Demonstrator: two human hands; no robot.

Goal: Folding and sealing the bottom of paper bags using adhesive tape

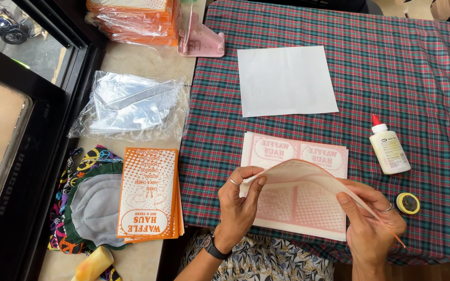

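Both hands pinch one pink printed sheet [300, 174], bowed upward over its stack [295, 208]: left hand [238, 205] grip clamped on its left end, right hand [371, 221] on its right end; long axis runs left-right across the bench [417, 78].

One cam only, head-worn, looking steeply down and fwd over the bench [423, 67] from the near edge. Close range: plaid cloth [287, 135] fills most of the frame. Left of the cloth, bare benchtop and a dark window frame [53, 99]. No 2nd view, so no overlap.
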